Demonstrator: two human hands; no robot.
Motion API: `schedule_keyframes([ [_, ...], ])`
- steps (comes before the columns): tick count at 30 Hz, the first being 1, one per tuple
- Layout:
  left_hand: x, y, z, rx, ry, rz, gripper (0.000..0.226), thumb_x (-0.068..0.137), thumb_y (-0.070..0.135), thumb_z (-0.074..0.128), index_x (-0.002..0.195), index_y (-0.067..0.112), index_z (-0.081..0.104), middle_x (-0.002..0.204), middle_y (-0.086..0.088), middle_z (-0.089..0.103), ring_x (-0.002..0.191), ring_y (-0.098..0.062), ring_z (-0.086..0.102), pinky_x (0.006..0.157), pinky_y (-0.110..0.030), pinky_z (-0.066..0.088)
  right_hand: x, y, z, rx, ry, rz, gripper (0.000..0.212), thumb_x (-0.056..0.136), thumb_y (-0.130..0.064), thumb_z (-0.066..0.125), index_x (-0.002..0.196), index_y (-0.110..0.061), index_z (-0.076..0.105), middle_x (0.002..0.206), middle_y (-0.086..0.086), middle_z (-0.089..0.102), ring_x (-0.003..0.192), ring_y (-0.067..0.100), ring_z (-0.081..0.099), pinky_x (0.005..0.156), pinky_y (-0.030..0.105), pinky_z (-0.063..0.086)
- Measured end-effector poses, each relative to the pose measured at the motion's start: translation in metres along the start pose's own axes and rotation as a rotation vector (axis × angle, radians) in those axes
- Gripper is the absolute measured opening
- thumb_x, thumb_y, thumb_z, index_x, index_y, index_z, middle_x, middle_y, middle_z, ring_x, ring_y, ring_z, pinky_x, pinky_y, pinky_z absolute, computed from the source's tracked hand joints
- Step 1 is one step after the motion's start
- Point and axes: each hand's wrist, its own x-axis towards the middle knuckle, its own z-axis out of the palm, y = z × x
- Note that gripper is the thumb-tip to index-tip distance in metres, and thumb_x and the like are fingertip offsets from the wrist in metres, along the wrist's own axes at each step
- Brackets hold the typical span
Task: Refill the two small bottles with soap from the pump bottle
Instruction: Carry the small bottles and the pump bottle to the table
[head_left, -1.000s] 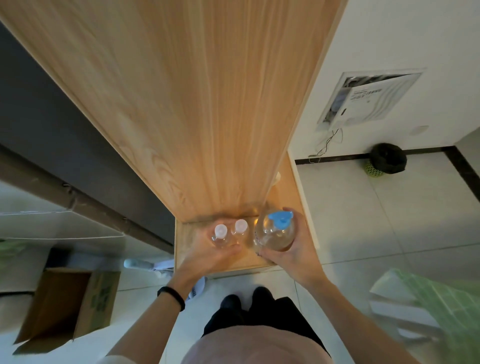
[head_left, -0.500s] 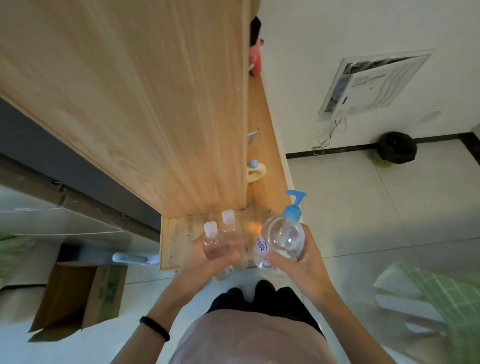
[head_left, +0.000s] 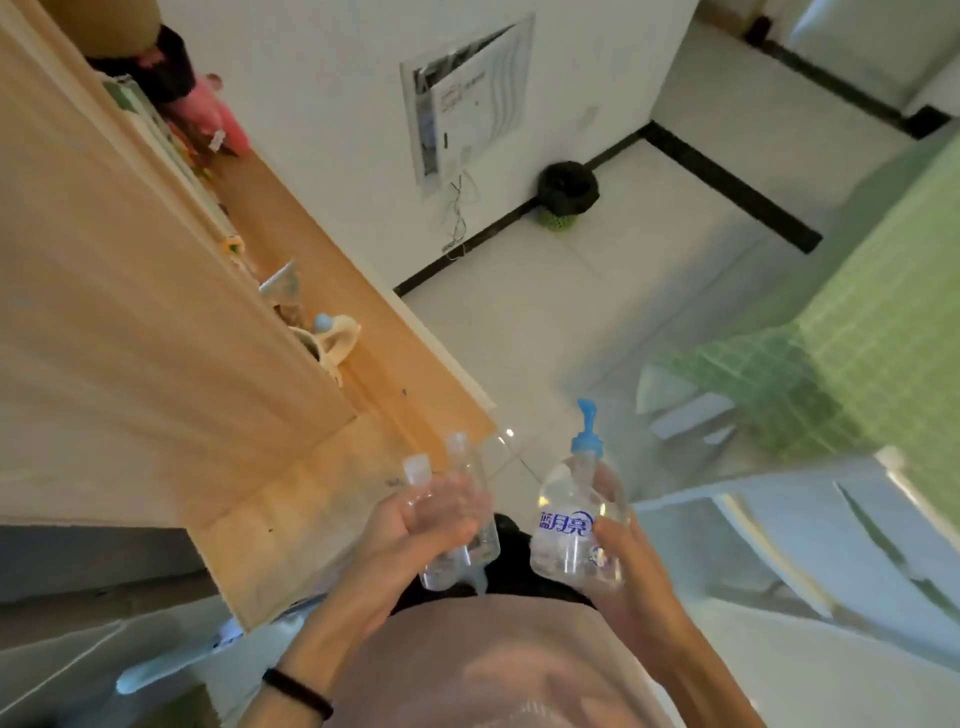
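A wooden cabinet panel (head_left: 130, 312) filled the 9 o'clock side of the view. A cluttered wooden shelf (head_left: 332, 270) ran beside it from 11 o'clock down toward the centre.

Below the shelf's near end, at about 6 o'clock, the left hand (head_left: 410, 530) had its fingers curled round 2 small bottles (head_left: 480, 543). It gripped both together round their middles. They were clear and capped, touching side by side, with their necks pointing toward 12 o'clock and their bases sticking out under the fingers. A black band (head_left: 296, 686) sat on that wrist.

Just at 3 o'clock of them, near but apart, was the pump bottle (head_left: 569, 530), a clear rounded one with blue lettering. Its blue pump head (head_left: 587, 431) pointed toward 12 o'clock. The right hand (head_left: 631, 566) held it from its right side, fingers and thumb wrapped round the lower body (the fingertips were partly hidden behind the bottle). All 3 bottles were in the air in front of the person's body.

Far off at 12 o'clock a dark bin (head_left: 566, 192) stood against the wall. A green checked cloth (head_left: 841, 338) lay at 3 o'clock.
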Motion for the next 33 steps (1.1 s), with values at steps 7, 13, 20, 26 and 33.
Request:
schedule_keyframes([
  [7, -0.028, -0.017, -0.005, 0.1, -0.218, -0.124, 0.044, 0.088, 0.0, 0.077, 0.13, 0.01, 0.069, 0.12, -0.008, 0.08, 0.115, -0.02, 0.075, 0.088, -0.027, 0.062, -0.091, 0.072, -0.006, 0.3, 0.218, 0.004, 0.09, 0.071, -0.041, 0.084, 0.149, -0.013, 0.05, 0.137, 0.032, 0.059, 0.12, 0.048, 0.063, 0.083, 0.048, 0.061],
  [13, -0.044, -0.031, 0.015, 0.209, -0.393, -0.236, 0.062, 0.074, 0.02, 0.085, 0.132, 0.009, 0.067, 0.126, -0.008, 0.077, 0.122, -0.031, 0.071, 0.111, -0.056, 0.05, -0.17, 0.111, 0.001, 0.474, 0.405, -0.066, 0.101, 0.054, -0.051, 0.093, 0.143, -0.017, 0.058, 0.132, 0.03, 0.064, 0.112, 0.044, 0.064, 0.087, 0.052, 0.057],
  [20, -0.051, -0.049, 0.088, 0.384, -0.637, -0.274, 0.055, 0.074, 0.026, 0.095, 0.125, 0.021, 0.074, 0.126, -0.008, 0.077, 0.12, -0.027, 0.073, 0.111, -0.056, 0.05, -0.248, 0.156, -0.025, 0.698, 0.678, -0.244, 0.07, 0.087, -0.044, 0.059, 0.147, -0.009, 0.052, 0.13, 0.03, 0.065, 0.116, 0.046, 0.063, 0.097, 0.057, 0.052],
  [26, -0.097, -0.092, 0.185, 0.575, -0.876, -0.254, 0.046, 0.087, 0.012, 0.084, 0.13, 0.018, 0.068, 0.121, -0.003, 0.08, 0.118, -0.017, 0.074, 0.093, -0.025, 0.059, -0.33, 0.191, -0.065, 0.845, 0.754, -0.33, 0.078, 0.086, -0.045, 0.055, 0.155, -0.01, 0.042, 0.141, 0.032, 0.056, 0.108, 0.04, 0.067, 0.07, 0.04, 0.061],
  [33, -0.182, -0.163, 0.31, 0.72, -1.053, -0.236, 0.041, 0.092, 0.005, 0.076, 0.131, 0.014, 0.066, 0.12, -0.001, 0.08, 0.113, -0.012, 0.075, 0.083, -0.018, 0.059, -0.433, 0.238, -0.121, 0.918, 0.948, -0.417, 0.091, 0.072, -0.048, 0.082, 0.149, -0.015, 0.049, 0.135, 0.031, 0.062, 0.124, 0.053, 0.058, 0.081, 0.05, 0.062],
])
